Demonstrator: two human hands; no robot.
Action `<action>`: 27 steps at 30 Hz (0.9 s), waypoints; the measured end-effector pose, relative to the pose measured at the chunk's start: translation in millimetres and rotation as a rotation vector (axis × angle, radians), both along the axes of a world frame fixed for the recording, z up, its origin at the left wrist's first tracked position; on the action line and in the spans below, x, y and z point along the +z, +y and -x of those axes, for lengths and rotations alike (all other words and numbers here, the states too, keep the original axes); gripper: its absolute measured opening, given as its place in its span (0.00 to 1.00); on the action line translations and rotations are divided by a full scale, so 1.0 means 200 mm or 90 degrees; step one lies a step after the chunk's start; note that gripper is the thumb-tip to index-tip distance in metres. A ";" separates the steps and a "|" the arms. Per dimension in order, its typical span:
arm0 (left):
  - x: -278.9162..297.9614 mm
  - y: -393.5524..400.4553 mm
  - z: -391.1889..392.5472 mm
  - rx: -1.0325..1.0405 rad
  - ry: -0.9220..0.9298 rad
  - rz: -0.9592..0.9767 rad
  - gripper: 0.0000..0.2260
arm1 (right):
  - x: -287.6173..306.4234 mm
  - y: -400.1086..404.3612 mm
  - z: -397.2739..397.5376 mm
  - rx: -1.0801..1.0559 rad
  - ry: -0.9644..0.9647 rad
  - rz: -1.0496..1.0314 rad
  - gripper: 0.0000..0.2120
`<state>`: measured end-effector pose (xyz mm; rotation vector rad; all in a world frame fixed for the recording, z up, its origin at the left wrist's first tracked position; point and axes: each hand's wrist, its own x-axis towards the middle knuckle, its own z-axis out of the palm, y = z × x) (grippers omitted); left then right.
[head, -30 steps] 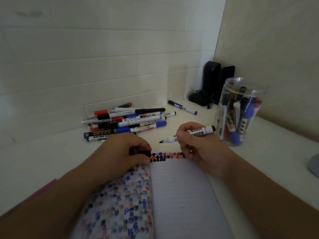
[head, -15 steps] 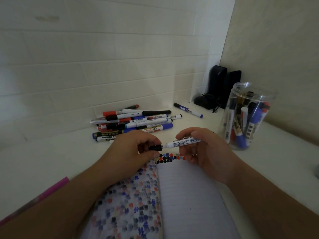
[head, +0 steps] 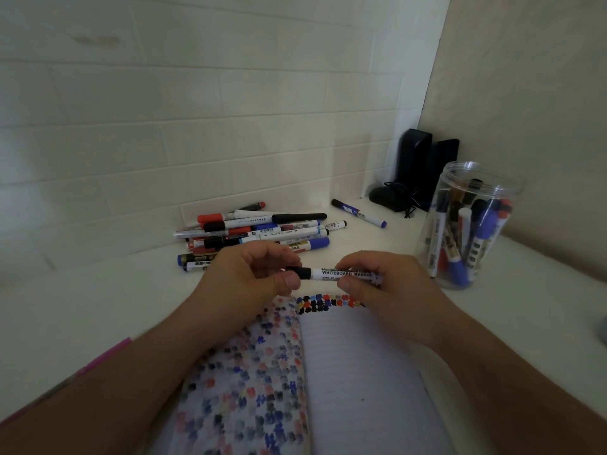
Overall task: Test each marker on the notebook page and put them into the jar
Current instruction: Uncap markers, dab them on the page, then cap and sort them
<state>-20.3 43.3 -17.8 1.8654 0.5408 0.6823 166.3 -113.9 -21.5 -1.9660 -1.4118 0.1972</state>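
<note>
An open lined notebook, its left page covered in coloured blots, lay nearest on the white tabletop. Just above its top edge, the left hand pinched the black cap of a white whiteboard marker while the right hand gripped its barrel, fingers curled round it. Farther off lay a pile of loose markers at 11 o'clock and a clear plastic jar of markers at 2 o'clock.

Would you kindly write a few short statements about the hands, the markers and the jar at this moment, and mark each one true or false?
1. Both hands hold one marker: the left hand at its black cap, the right hand on the white barrel. True.
2. The clear jar is empty. False: several markers stand inside it.
3. A pile of markers lies by the tiled wall, beyond the hands. True.
4. The notebook is closed. False: it lies open, with colour marks along the top of the right page.
5. A lone blue-capped marker lies apart from the pile. True.
</note>
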 end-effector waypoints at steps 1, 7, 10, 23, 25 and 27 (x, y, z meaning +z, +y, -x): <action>0.00 0.00 0.00 -0.016 -0.019 0.044 0.09 | 0.00 0.00 0.00 -0.012 -0.003 -0.018 0.06; -0.01 0.02 0.01 -0.045 -0.031 0.159 0.08 | -0.01 0.02 0.00 -0.040 -0.134 -0.010 0.10; -0.02 0.02 0.00 -0.011 0.012 0.082 0.07 | 0.01 0.02 0.00 -0.040 -0.150 -0.017 0.10; -0.05 0.00 -0.02 -0.022 0.174 -0.283 0.08 | -0.01 0.04 0.01 -0.010 -0.205 -0.035 0.26; -0.06 -0.01 -0.02 -0.034 0.216 -0.352 0.09 | -0.02 0.04 0.01 -0.009 -0.219 -0.037 0.25; -0.06 -0.02 -0.03 -0.034 0.214 -0.368 0.09 | -0.02 0.04 0.01 -0.006 -0.220 -0.051 0.24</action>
